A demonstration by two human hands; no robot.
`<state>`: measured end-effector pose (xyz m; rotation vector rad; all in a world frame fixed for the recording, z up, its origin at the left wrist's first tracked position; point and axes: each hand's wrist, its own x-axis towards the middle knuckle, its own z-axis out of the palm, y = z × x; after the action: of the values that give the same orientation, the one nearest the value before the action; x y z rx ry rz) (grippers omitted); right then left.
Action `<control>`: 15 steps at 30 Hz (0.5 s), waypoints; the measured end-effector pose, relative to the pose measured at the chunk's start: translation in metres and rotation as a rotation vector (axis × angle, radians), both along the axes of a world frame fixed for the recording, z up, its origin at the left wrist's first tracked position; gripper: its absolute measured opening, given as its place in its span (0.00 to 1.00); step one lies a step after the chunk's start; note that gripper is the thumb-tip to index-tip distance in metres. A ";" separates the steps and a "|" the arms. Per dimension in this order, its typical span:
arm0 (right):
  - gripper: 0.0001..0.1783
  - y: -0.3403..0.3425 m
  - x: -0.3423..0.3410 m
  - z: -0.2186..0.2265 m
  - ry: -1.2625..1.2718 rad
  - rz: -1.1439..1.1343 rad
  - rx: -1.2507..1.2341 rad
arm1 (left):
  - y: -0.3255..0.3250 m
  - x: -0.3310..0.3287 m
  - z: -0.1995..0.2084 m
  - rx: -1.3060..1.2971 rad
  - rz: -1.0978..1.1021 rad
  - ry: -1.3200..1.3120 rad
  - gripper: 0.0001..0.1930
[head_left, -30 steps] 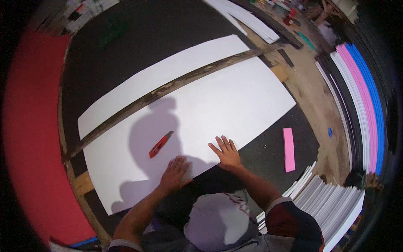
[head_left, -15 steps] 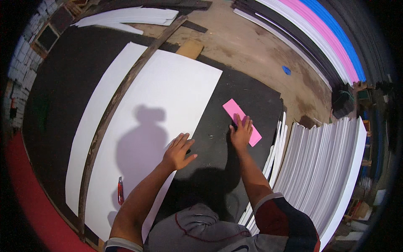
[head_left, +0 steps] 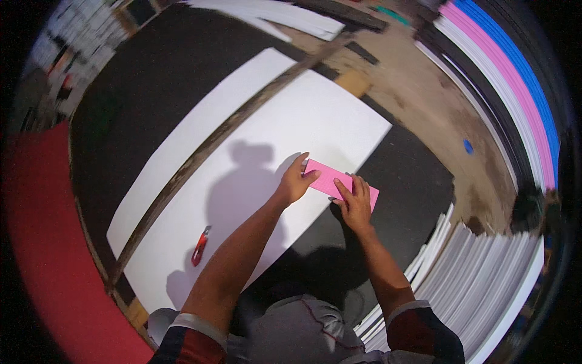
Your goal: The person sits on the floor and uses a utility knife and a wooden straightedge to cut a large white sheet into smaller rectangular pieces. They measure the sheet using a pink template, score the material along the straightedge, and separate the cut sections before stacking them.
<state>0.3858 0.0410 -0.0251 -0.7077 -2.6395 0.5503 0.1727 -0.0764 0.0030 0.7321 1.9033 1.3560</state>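
Step in hand: two-handed grip on pink strip point(head_left: 327, 179). Left hand point(head_left: 294, 183) pinches its left end; right hand point(head_left: 356, 206) grips right half, fingers on top. Strip straddles edge of smooth white sheet point(head_left: 339, 115) over dark counter point(head_left: 418, 164); lifted or resting, can't tell. Next move probably calls for level handling. Strip matt, oblong; wooden bar point(head_left: 221, 133) long, worn
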 end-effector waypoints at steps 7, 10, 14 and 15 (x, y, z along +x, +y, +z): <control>0.41 -0.044 -0.125 0.009 0.225 0.099 0.188 | -0.160 -0.076 0.031 0.063 0.353 -0.172 0.19; 0.40 -0.075 -0.191 0.016 0.373 0.105 -0.180 | -0.240 -0.092 0.043 0.103 0.493 -0.302 0.23; 0.38 -0.153 -0.267 0.056 0.394 0.331 -0.588 | -0.359 -0.101 0.076 -0.067 0.461 -0.191 0.26; 0.38 -0.176 -0.279 0.075 0.352 0.378 -0.640 | -0.385 -0.100 0.083 -0.108 0.467 -0.166 0.26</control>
<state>0.1071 -0.1351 0.0501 -0.2216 -2.2542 1.5126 0.0723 -0.4617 0.0861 0.1129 2.0681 1.5166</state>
